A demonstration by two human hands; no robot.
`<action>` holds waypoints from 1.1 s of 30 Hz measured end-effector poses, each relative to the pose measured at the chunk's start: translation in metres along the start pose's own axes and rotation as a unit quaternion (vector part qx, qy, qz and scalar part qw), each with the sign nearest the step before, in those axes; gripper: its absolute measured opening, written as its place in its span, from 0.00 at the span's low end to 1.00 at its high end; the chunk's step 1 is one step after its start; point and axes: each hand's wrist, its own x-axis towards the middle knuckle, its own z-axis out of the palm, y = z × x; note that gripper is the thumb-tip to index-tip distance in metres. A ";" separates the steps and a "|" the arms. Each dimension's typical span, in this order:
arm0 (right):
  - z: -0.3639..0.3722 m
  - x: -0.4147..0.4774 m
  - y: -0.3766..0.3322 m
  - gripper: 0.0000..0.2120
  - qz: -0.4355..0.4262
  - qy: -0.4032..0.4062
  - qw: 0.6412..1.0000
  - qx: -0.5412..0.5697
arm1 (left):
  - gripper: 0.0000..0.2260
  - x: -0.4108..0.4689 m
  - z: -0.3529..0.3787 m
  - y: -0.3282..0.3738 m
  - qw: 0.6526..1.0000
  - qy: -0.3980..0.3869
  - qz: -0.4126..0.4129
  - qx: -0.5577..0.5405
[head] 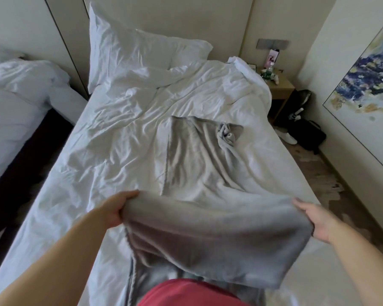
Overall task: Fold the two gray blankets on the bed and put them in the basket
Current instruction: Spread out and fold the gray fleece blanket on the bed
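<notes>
One gray blanket (210, 237) hangs stretched between my two hands above the foot of the bed (111, 155). My left hand (117, 208) grips its left top corner and my right hand (316, 221) grips its right top corner. The lower part droops toward my body, over my red garment. A second gray blanket (195, 155) lies partly spread on the white bedding, farther up the bed, with one corner bunched into a knot at its upper right. No basket is in view.
White pillows (142, 54) lean at the headboard. Another bed (16, 102) stands to the left across a dark gap. A wooden nightstand (279, 87) with small items, a dark bag (305, 131) and white shoes sit on the floor to the right. A painting hangs on the right wall.
</notes>
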 end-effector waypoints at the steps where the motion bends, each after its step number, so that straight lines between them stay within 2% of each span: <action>1: 0.004 -0.001 -0.008 0.11 -0.039 0.021 0.997 0.070 | 0.08 0.002 0.002 0.006 0.996 0.008 0.056 -0.068; 3: 0.016 -0.012 -0.023 0.16 -0.102 0.064 0.977 0.178 | 0.07 0.005 0.007 0.020 0.975 0.011 0.144 -0.169; 4: 0.024 -0.021 -0.033 0.18 -0.106 0.043 0.967 0.226 | 0.07 0.006 0.009 0.026 0.963 0.001 0.169 -0.208; 6: 0.027 -0.013 -0.036 0.18 -0.124 0.042 0.962 0.241 | 0.09 0.007 0.010 0.038 0.952 -0.027 0.170 -0.252; 7: 0.028 -0.005 -0.036 0.16 -0.147 0.093 0.963 0.208 | 0.10 0.006 0.009 0.043 0.956 -0.041 0.154 -0.245; 8: 0.026 0.002 -0.036 0.11 -0.107 0.096 0.971 0.191 | 0.11 0.005 0.006 0.049 0.966 -0.057 0.126 -0.220; 9: 0.028 0.000 -0.041 0.08 -0.063 0.061 0.984 0.157 | 0.13 0.002 0.002 0.054 0.979 -0.071 0.087 -0.170; 10: 0.029 -0.002 -0.048 0.07 -0.029 0.035 0.996 0.078 | 0.15 0.000 -0.003 0.058 0.991 -0.086 0.039 -0.097; 12: 0.029 -0.007 -0.062 0.09 0.026 -0.006 0.994 -0.108 | 0.21 -0.005 -0.013 0.064 0.990 -0.116 -0.053 0.057; 13: 0.029 -0.010 -0.068 0.13 0.048 -0.037 0.985 -0.164 | 0.23 -0.007 -0.018 0.066 0.984 -0.118 -0.078 0.105; 15: 0.031 -0.006 -0.085 0.15 0.057 -0.057 0.976 -0.200 | 0.22 -0.010 -0.020 0.073 0.984 -0.103 -0.085 0.117; 17: 0.040 -0.003 -0.106 0.08 -0.020 -0.041 0.987 -0.152 | 0.15 -0.013 -0.012 0.085 0.996 -0.066 -0.017 0.052; 19: 0.050 0.006 -0.136 0.07 -0.140 -0.037 0.989 -0.022 | 0.10 -0.010 -0.002 0.104 0.992 -0.016 0.117 -0.048; 21: 0.061 0.006 -0.166 0.10 -0.250 -0.030 0.962 0.102 | 0.10 -0.008 0.012 0.116 0.970 -0.006 0.209 -0.122; 23: 0.070 0.004 -0.179 0.16 -0.299 -0.016 0.938 0.176 | 0.10 -0.003 0.022 0.116 0.959 -0.039 0.225 -0.167; 25: 0.074 0.014 -0.165 0.17 -0.270 0.002 0.943 0.197 | 0.12 0.008 0.022 0.108 0.965 -0.046 0.197 -0.165; 27: 0.074 0.030 -0.129 0.16 -0.187 0.028 0.962 0.197 | 0.14 0.018 0.015 0.094 0.982 -0.017 0.155 -0.107; 30: 0.072 0.052 -0.059 0.08 -0.051 0.025 0.993 0.102 | 0.13 0.037 0.000 0.057 0.994 0.048 0.084 0.052; 33: 0.062 0.066 0.026 0.10 0.087 0.013 0.996 -0.026 | 0.14 0.058 -0.018 0.004 0.973 0.120 0.038 0.191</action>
